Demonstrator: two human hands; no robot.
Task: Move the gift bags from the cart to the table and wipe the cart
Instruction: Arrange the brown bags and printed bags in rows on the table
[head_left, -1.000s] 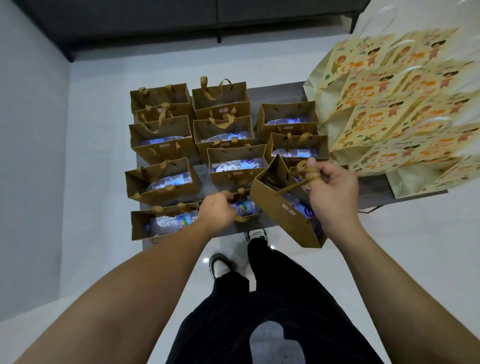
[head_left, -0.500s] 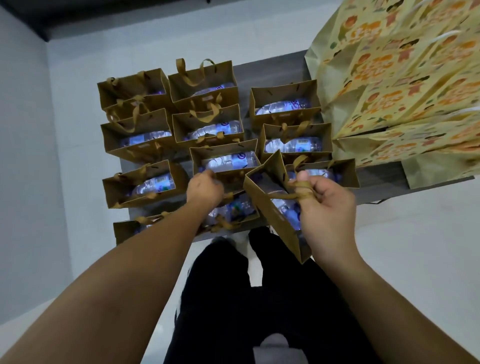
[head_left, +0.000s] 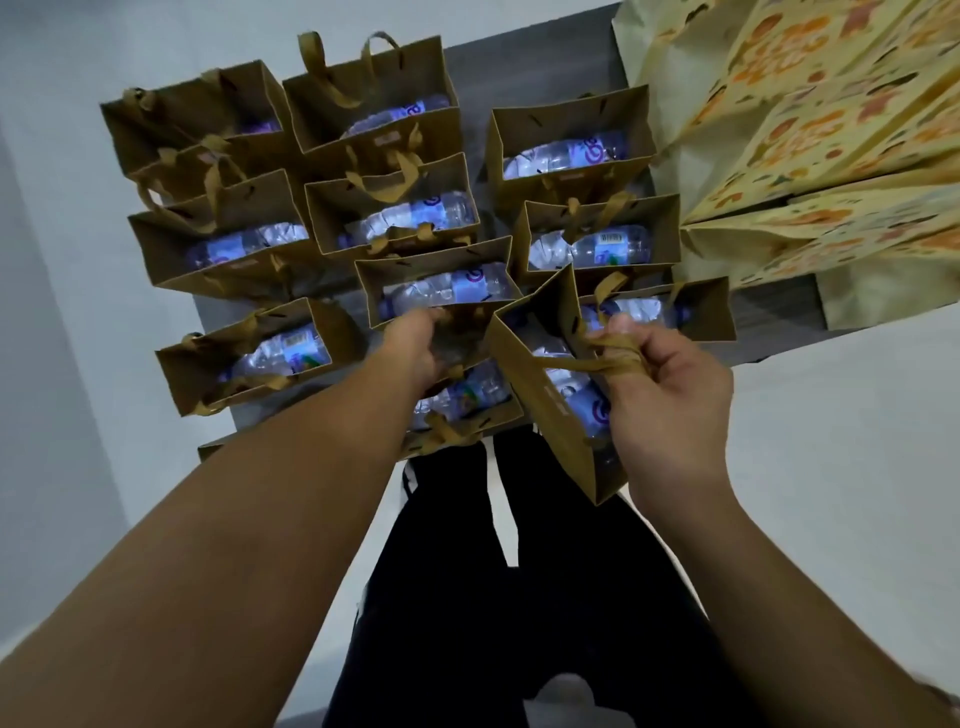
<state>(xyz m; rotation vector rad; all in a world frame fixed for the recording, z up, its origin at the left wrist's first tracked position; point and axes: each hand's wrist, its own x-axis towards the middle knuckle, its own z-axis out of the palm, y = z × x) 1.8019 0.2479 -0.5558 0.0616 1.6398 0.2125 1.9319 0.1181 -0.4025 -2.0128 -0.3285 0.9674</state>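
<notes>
Trousers (head_left: 483, 597), dark, fill the bottom of our view, with pale floor (head_left: 841, 467) on either side. Above them our right hand (head_left: 670, 410) grips the ribbon handles (head_left: 608, 358) of a brown gift bag (head_left: 540, 400); the fingers are curled tight round the ribbon. This bag is tilted, its lower corner hanging past the near edge of the grey table (head_left: 779, 317), and we see a water bottle inside it. Just to its left our left hand (head_left: 415, 348) reaches down at the near wall of a middle-row bag (head_left: 441, 286), over the bag (head_left: 467, 410) standing at the near edge; the fingers are hidden behind the knuckles, so we cannot tell whether they hold anything.

Farther on, more brown gift bags stand upright and close together in rows across the table, each open at the top with a plastic bottle lying inside. One (head_left: 249, 358) stands at the near left, two (head_left: 597, 244) sit right of centre, and the far row (head_left: 374, 93) shows looped handles sticking up. At the far right, larger yellow printed bags (head_left: 805, 135) lie overlapping, touching the brown ones' corner.
</notes>
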